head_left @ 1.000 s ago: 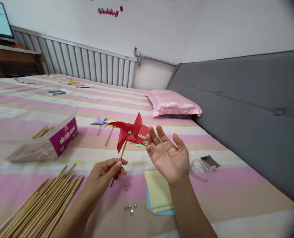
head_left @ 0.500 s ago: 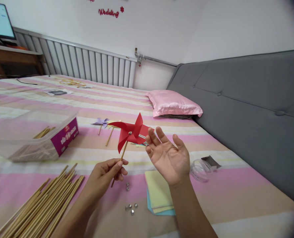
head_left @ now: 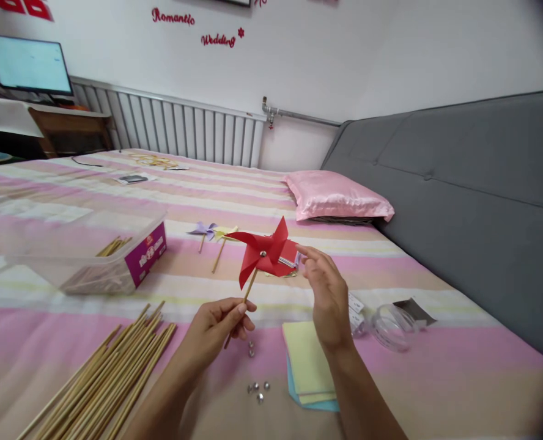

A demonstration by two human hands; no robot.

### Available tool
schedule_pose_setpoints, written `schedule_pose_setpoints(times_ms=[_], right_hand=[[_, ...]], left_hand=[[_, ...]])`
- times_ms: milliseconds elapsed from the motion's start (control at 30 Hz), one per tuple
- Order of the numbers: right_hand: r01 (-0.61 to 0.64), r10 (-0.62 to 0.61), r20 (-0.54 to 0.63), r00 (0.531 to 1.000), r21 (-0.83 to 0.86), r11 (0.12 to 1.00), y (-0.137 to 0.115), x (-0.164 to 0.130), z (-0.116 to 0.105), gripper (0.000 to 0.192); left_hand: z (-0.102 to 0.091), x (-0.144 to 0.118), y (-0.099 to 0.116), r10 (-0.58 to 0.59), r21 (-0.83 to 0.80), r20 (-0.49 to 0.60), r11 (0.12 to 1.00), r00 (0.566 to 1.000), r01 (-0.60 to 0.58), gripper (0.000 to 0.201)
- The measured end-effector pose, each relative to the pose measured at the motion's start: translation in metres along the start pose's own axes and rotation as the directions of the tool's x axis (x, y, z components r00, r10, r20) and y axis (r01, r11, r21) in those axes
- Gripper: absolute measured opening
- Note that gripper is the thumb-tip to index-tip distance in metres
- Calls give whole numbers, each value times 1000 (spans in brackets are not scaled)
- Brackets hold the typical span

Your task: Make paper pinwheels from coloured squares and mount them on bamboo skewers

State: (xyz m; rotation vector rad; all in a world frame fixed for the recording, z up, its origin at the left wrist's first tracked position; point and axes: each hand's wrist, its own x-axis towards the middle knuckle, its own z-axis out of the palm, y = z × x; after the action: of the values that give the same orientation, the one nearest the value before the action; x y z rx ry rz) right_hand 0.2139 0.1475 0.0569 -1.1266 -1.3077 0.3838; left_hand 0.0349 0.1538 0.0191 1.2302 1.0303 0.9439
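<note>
My left hand (head_left: 219, 327) pinches the wooden stick of a red paper pinwheel (head_left: 255, 260), held up at the middle of the view with a silver tack at its centre. Just right of its blades, my right hand (head_left: 326, 293) is open, turned side-on, its fingers pointing towards the pinwheel; whether a fingertip touches it I cannot tell. Several silver tacks (head_left: 256, 387) lie on the sheet below my left hand. Under my right wrist is a stack of yellow and blue paper squares (head_left: 306, 360). Many wooden sticks (head_left: 106, 373) lie loose at the lower left.
A clear plastic box (head_left: 92, 269) with sticks inside stands at left. Behind the red pinwheel lie purple (head_left: 203, 230) and yellow (head_left: 225, 233) pinwheels. A round clear container (head_left: 393, 327) is at right, before the grey headboard (head_left: 473, 165). A pink pillow (head_left: 338, 194) lies farther back.
My right hand has turned from palm showing and fingers spread to side-on, fingers closer together towards the pinwheel. The view has shifted left; my left hand keeps its hold on the stick.
</note>
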Motion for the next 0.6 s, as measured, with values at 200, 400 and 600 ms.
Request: schedule_pose_setpoints(times_ms=[200, 400, 600], right_hand=[[109, -71, 147, 987, -267, 958, -2, -5, 4, 31], [194, -124, 246, 961, -284, 939, -4, -11, 11, 28], [219, -126, 327, 937, -267, 939, -10, -14, 14, 27]], left_hand=[[-1, -1, -1, 0, -17, 15, 1000, 1000, 0, 37], [-3, -1, -3, 18, -10, 29, 1000, 999, -18, 38], [-6, 4, -12, 40, -20, 31, 999, 999, -40, 41]])
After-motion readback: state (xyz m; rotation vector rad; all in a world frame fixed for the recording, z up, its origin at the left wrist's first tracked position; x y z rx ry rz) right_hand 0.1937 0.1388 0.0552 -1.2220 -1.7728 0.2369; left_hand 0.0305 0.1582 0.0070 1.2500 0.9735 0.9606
